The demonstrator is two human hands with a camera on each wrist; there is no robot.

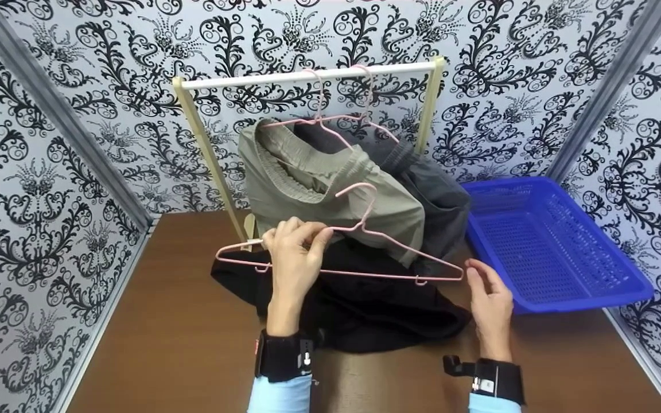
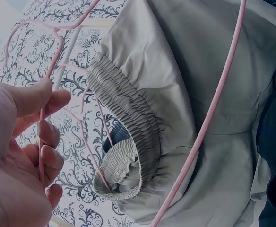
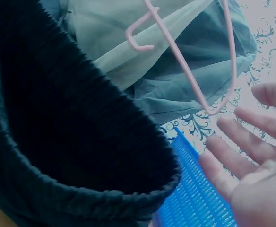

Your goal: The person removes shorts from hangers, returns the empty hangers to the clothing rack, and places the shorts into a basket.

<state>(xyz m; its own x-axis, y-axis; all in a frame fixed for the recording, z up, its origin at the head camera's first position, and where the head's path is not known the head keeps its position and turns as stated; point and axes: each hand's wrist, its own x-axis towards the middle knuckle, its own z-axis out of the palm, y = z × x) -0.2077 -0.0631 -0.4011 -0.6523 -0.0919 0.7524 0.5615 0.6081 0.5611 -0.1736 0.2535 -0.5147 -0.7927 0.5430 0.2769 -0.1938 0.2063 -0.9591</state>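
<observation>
A pink clothes hanger (image 1: 365, 274) is held up by my left hand (image 1: 296, 252), whose thumb and fingers grip its upper left arm. Close to the hanger's right end is my right hand (image 1: 490, 298), its fingers loosely bent with nothing in them. In the right wrist view those fingers (image 3: 237, 156) stand apart from the pink hanger end (image 3: 213, 106). Below the hanger a black elastic-waisted garment (image 1: 376, 321) lies on the brown table (image 1: 193, 344). Its waistband (image 3: 81, 194) gapes wide in the right wrist view.
Behind stands a small rack with a white rail (image 1: 250, 80). Khaki elastic-waisted pants (image 1: 273, 189) and a dark grey garment (image 1: 439, 189) hang there on pink hangers. A blue plastic basket (image 1: 594, 301) is at the right, beside the patterned wall (image 1: 640, 172).
</observation>
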